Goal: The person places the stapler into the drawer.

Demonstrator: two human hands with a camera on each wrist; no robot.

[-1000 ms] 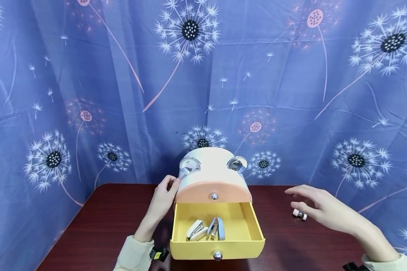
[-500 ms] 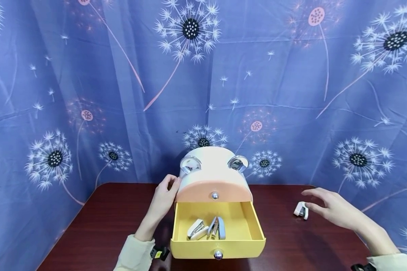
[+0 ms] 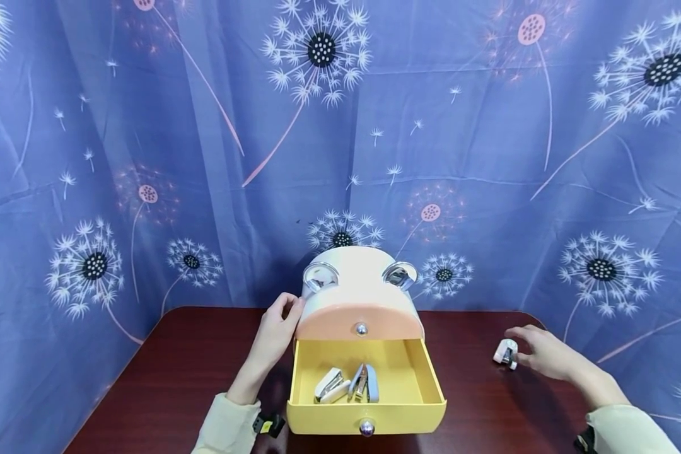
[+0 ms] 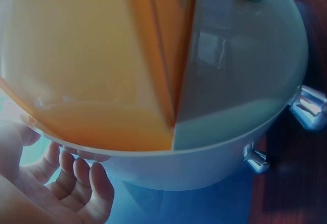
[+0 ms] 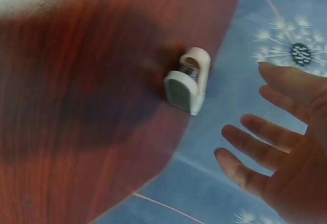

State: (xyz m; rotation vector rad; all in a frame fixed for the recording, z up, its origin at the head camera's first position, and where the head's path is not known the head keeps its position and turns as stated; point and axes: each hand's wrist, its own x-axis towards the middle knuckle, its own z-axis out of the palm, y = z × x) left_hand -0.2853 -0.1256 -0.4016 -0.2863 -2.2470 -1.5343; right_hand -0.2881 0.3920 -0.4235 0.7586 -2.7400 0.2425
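Observation:
A rounded storage box (image 3: 359, 274) with a white top and silver ears stands on the dark red table. Its lower yellow drawer (image 3: 425, 378) is pulled out; inside lie a white mini stapler (image 3: 330, 386) and a blue mini stapler (image 3: 371, 382). At the box's left side my left hand (image 3: 273, 331) touches the wall with its fingertips, fingers loosely bent. To the right a third mini stapler (image 3: 506, 353), pale and white, stands on the table. My right hand (image 3: 550, 356) reaches beside it, thumb near it; the right wrist view shows this hand's spread fingers (image 5: 255, 142) apart from the stapler.
Above the pulled-out drawer is a closed peach drawer (image 3: 335, 321) with a silver knob. A blue curtain (image 3: 250, 208) with dandelion prints hangs behind the wooden table (image 3: 204, 353). The table's right edge lies close to the third stapler.
My right hand has moved down to the stapler on the right, which now shows more fully and turned a little. The left hand stays at the box's side.

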